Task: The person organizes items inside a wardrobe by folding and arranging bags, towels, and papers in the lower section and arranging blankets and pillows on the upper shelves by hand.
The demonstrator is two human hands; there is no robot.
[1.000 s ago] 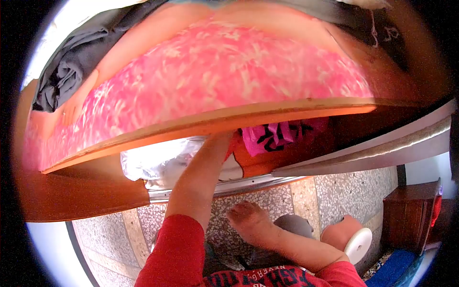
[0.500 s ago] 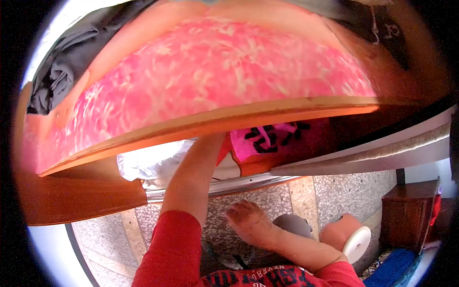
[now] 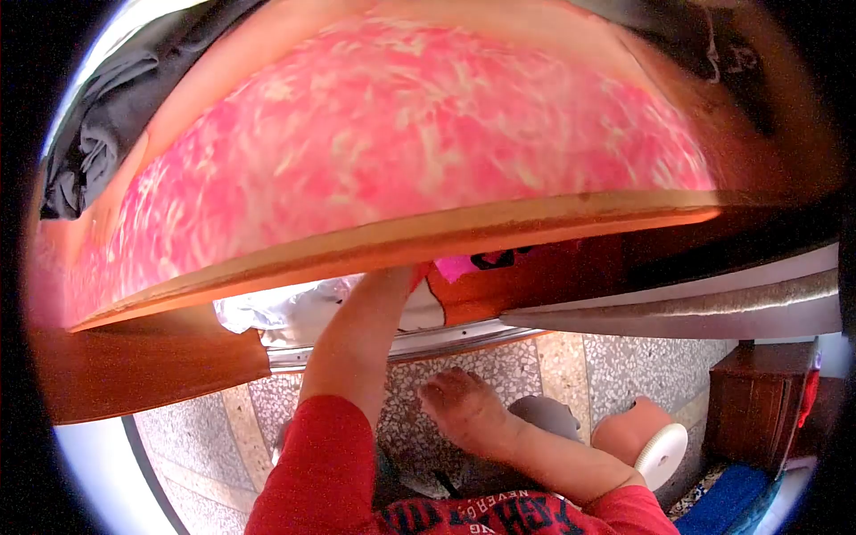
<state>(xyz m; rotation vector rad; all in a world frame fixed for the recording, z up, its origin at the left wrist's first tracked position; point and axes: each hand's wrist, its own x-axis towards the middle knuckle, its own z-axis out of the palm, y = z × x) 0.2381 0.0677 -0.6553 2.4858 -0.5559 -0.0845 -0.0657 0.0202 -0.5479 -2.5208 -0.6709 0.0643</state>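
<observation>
My left forearm (image 3: pixel 355 334) reaches in below a wooden shelf (image 3: pixel 419 227) covered with pink patterned sheet. The hand itself is hidden under the shelf's edge, so what it touches does not show. Right beside that wrist are a small red piece (image 3: pixel 417 276) and a bright pink item with black marks (image 3: pixel 457 266), mostly covered by the shelf. To the left of the arm lies a white, shiny, plastic-looking bundle (image 3: pixel 285 305). My right hand (image 3: pixel 468 412) hangs over the speckled floor, fingers curled in and no object visible in it.
A metal track (image 3: pixel 428 341) runs along the cabinet's lower front. Dark folded cloth (image 3: pixel 94 152) lies on the upper left. At right stand an orange container (image 3: pixel 629 432) with a white round part (image 3: pixel 662 456), a dark wooden cabinet (image 3: pixel 758 401) and a blue mat (image 3: pixel 727 501).
The view has shifted a little, and the shelf edge now covers more of the pink item with black marks. My left arm stays under the shelf; my right hand is almost unmoved.
</observation>
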